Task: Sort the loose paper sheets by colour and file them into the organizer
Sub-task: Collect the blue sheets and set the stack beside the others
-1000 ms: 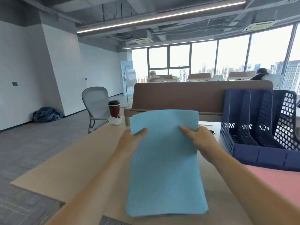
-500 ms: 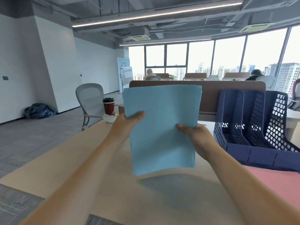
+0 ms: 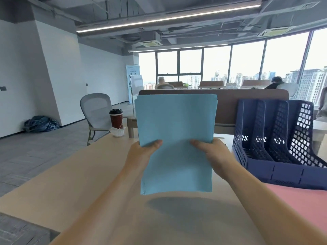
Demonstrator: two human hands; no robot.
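Blue paper up top: a thick stack of light-blue sheets (image 3: 177, 131) stands upright in the air above the pale wooden table (image 3: 79, 183), its shadow on the surface below. The left hand (image 3: 141, 156) pinches the left edge, thumb on the front; the right hand (image 3: 214, 154) grips the right edge likewise. Just right sits the dark-blue mesh plastic organizer (image 3: 283, 172), with flat pink paper sheets (image 3: 300, 206) lying before it.
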